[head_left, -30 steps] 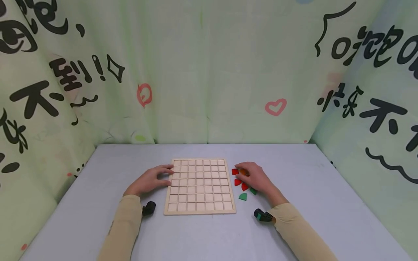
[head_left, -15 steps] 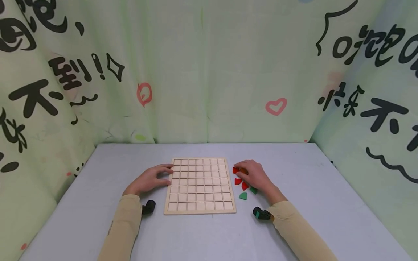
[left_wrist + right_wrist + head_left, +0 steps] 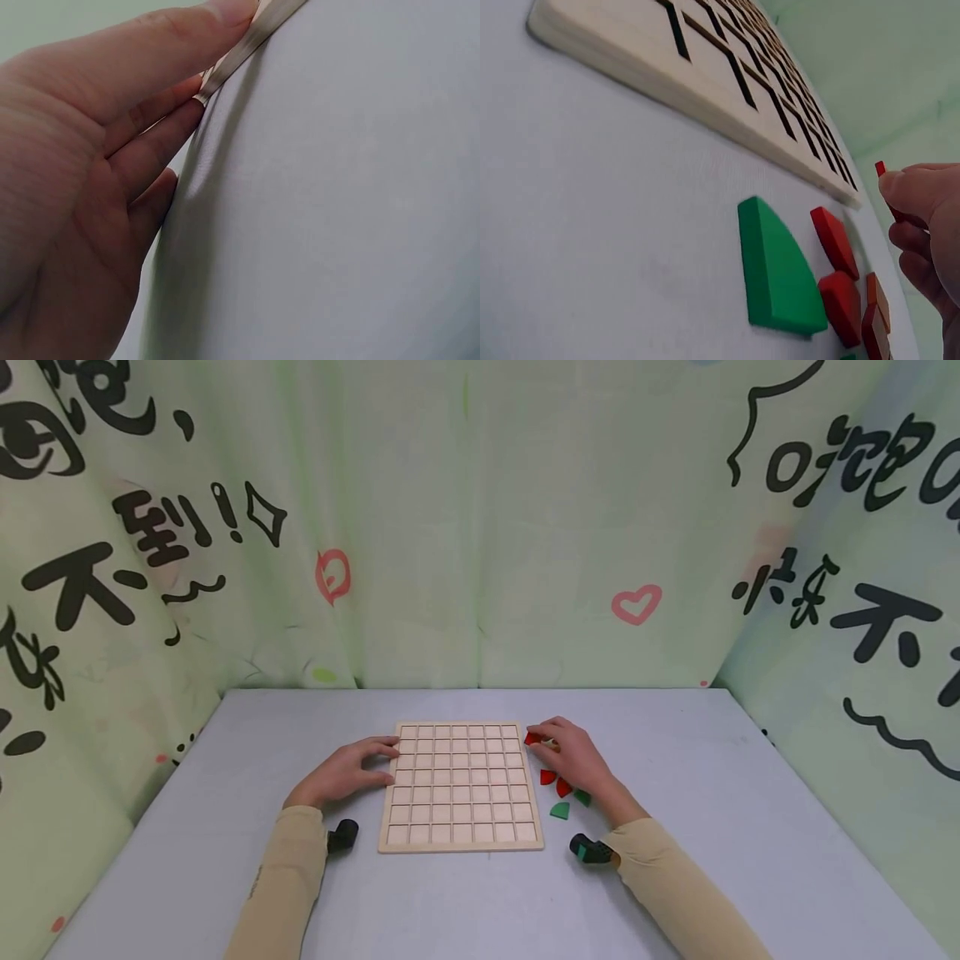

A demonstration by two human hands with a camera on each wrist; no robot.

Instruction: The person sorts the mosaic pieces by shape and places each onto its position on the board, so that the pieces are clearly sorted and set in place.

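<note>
A pale wooden grid board (image 3: 461, 849) with square compartments lies mid-table. My left hand (image 3: 341, 774) rests at its left edge; in the left wrist view the thumb and fingertips touch the board's rim (image 3: 244, 51). Between thumb and fingers, my right hand (image 3: 576, 758) pinches a small flat red piece (image 3: 532, 737) by the board's upper right corner. The right wrist view shows this red piece (image 3: 889, 193) edge-on, up off the table. Below that hand lie loose quarter-round pieces: a red one (image 3: 547, 777), another red one (image 3: 564, 787) and a green one (image 3: 559, 811).
A second green piece (image 3: 582, 797) lies partly under the right hand. The right wrist view also shows an orange piece (image 3: 880, 295) beside the red ones. A white table (image 3: 480, 910) bears everything, with a printed curtain (image 3: 480, 543) behind and at both sides.
My right hand has picked up the red piece and carried it up and left, toward the board's upper right corner. The left hand stays where it was on the board.
</note>
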